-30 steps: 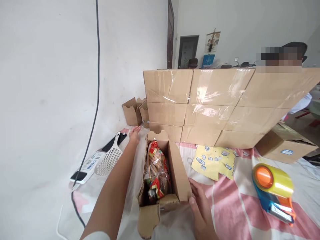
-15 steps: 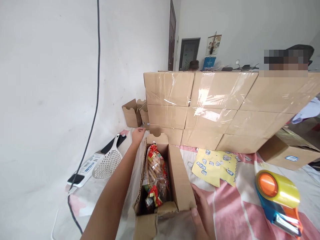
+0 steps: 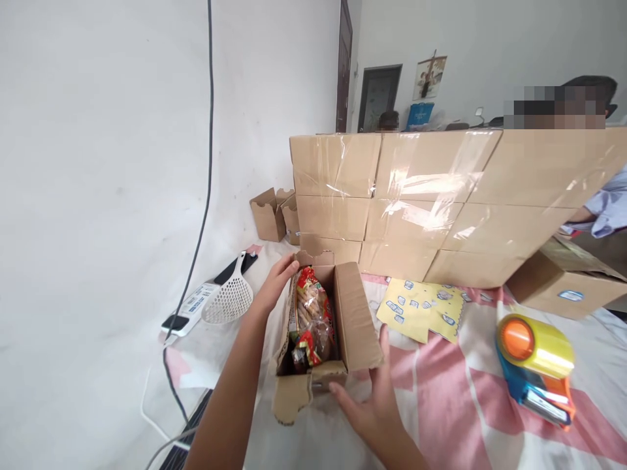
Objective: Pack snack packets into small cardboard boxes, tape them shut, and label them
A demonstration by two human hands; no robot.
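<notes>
Ahead of us the wall of stacked, tape-wrapped brown cardboard boxes (image 3: 441, 196) blocks any reach straight on, and it stands just behind the open brown cardboard carton (image 3: 353, 316). To our left the white slotted plastic scoop (image 3: 229, 301) and a white power strip (image 3: 192, 308) lie along the wall, with bare cloth between them and the carton. To our right the yellow sticker sheet (image 3: 422, 310) lies flat, and the blue-and-orange tape dispenser (image 3: 536, 365) stands well apart, leaving pink-and-white cloth (image 3: 450, 405) open between.
</notes>
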